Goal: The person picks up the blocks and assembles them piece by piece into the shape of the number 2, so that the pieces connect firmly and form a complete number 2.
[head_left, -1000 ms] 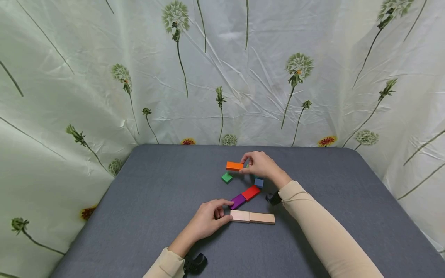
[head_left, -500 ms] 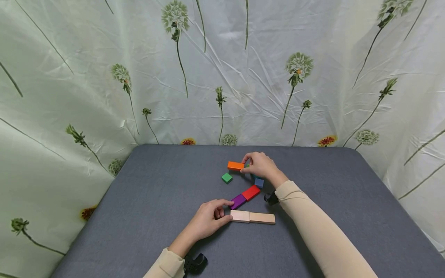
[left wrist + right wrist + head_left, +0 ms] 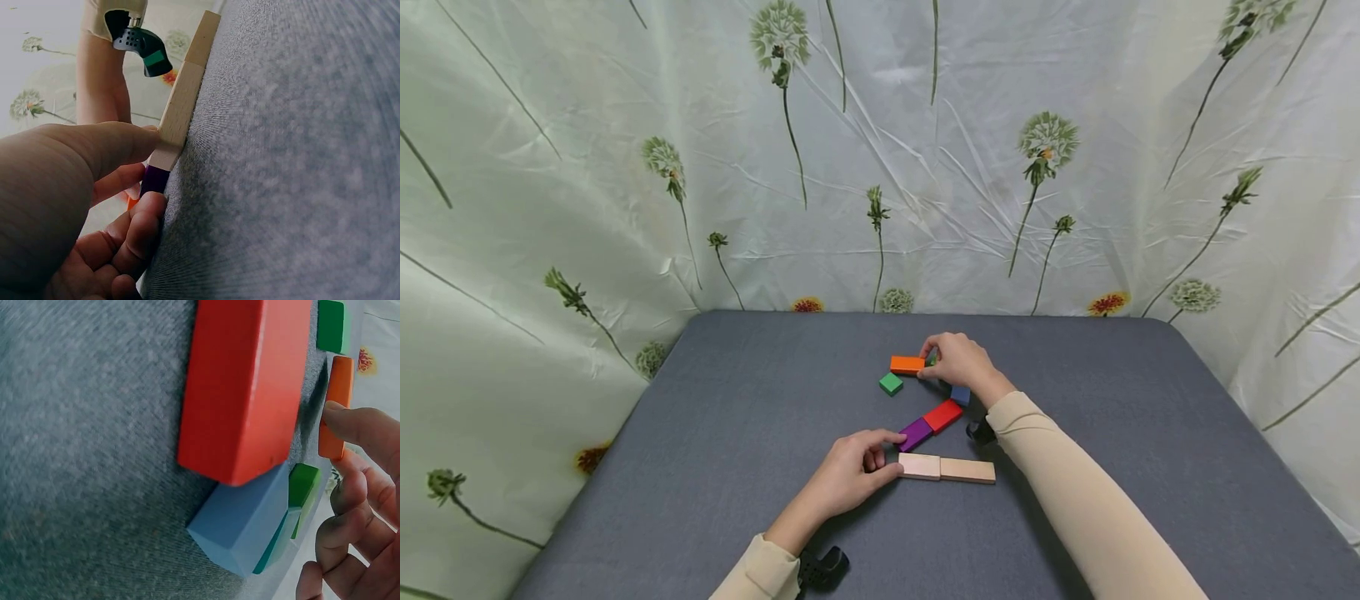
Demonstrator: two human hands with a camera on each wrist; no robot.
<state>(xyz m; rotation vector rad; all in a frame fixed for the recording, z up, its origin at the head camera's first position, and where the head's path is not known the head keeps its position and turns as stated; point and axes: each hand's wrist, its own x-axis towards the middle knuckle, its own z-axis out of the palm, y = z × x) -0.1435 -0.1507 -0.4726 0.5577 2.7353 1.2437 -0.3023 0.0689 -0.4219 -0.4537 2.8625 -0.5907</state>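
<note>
My right hand [image 3: 961, 362] pinches an orange block [image 3: 907, 365] between thumb and fingers at its right end. In the right wrist view a dark shadow lies beside this block; whether it touches the table I cannot tell. My left hand [image 3: 848, 473] reaches with its index finger to the left end of a purple block [image 3: 915, 434]. Its thumb touches the end of a pale wooden block [image 3: 177, 106]. A red block [image 3: 942, 416] continues from the purple one, and a blue block [image 3: 240, 519] adjoins the red one's far end.
A small green block [image 3: 891, 383] lies just nearer than the orange one. Another green block [image 3: 304, 483] and a teal block [image 3: 275, 540] sit beyond the blue one, partly hidden. A second wooden block [image 3: 967, 471] extends the pale one rightward. Grey cloth covers the table [image 3: 737, 400].
My right hand has lowered slightly toward the table with the orange block, after a small shift right. My left hand and the other blocks have kept their places.
</note>
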